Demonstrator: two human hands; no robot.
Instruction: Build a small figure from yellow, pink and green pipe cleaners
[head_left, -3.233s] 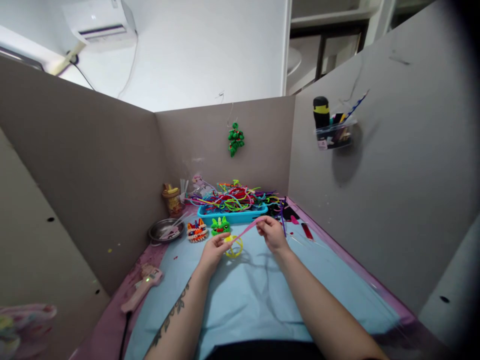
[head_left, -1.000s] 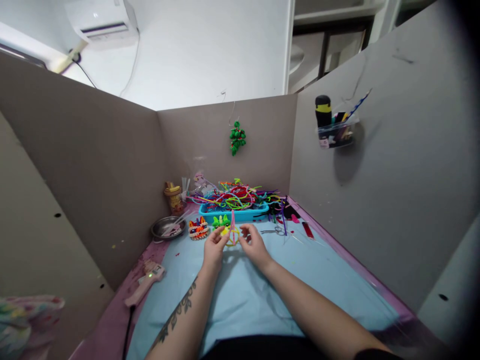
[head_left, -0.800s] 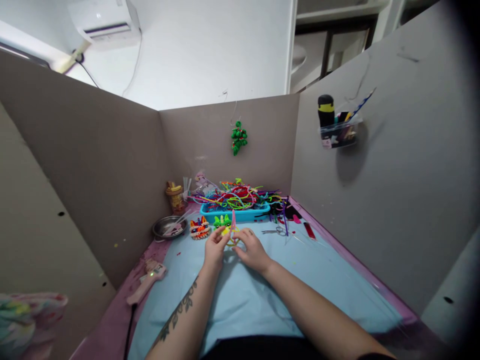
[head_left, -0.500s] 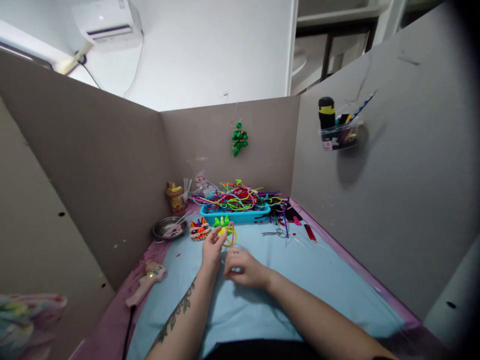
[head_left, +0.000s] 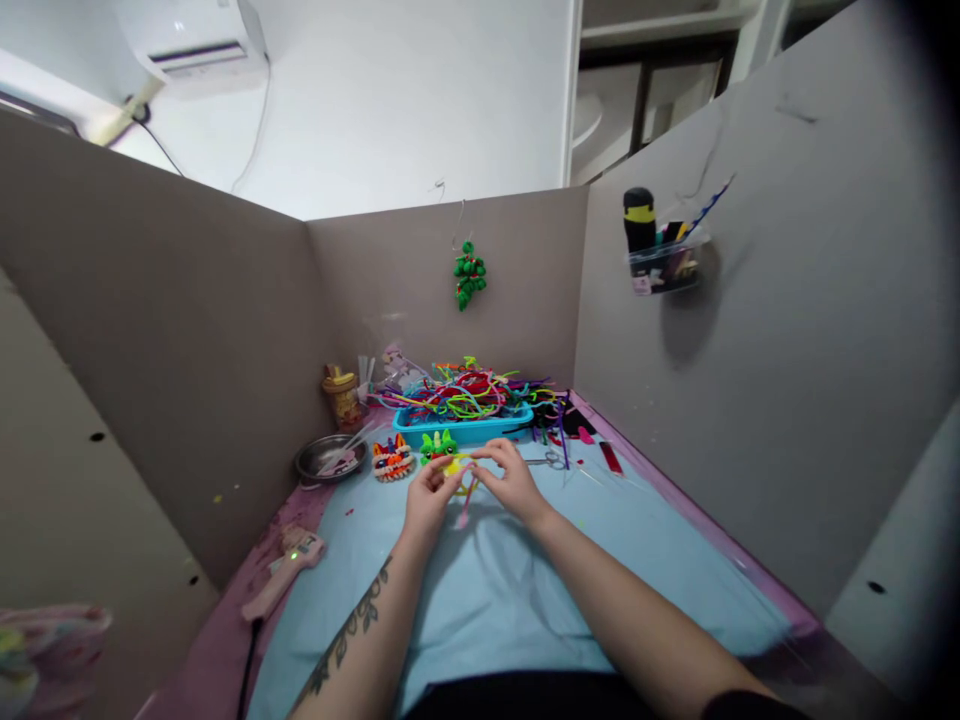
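Both forearms reach forward from the near edge and converge, the left rising steeply with a leaf tattoo along it, the right slanting in on a longer diagonal. The left hand (head_left: 429, 500) and right hand (head_left: 514, 482) meet above a blue cloth (head_left: 517, 610) on the desk (head_left: 196, 650), palms turned toward each other and fingertips almost touching.

Between them is a yellow chenille-stem ring (head_left: 466, 491), pinched at its left side by the thumb and bent fingers of the left hand. A pink chenille stem (head_left: 464, 515) crosses it, its loose end hanging down toward the cloth. The right hand is narrow, index finger extended along the ring's top and thumb below at the pink stem's upper part; whether it grips ring, stem or both cannot be told.

Just beyond the left hand sits a green horned figure (head_left: 436, 449), beside an orange one (head_left: 393, 460). Scissors (head_left: 553, 460) lie past the right hand, near a blue tray (head_left: 465, 433) heaped with chenille stems.
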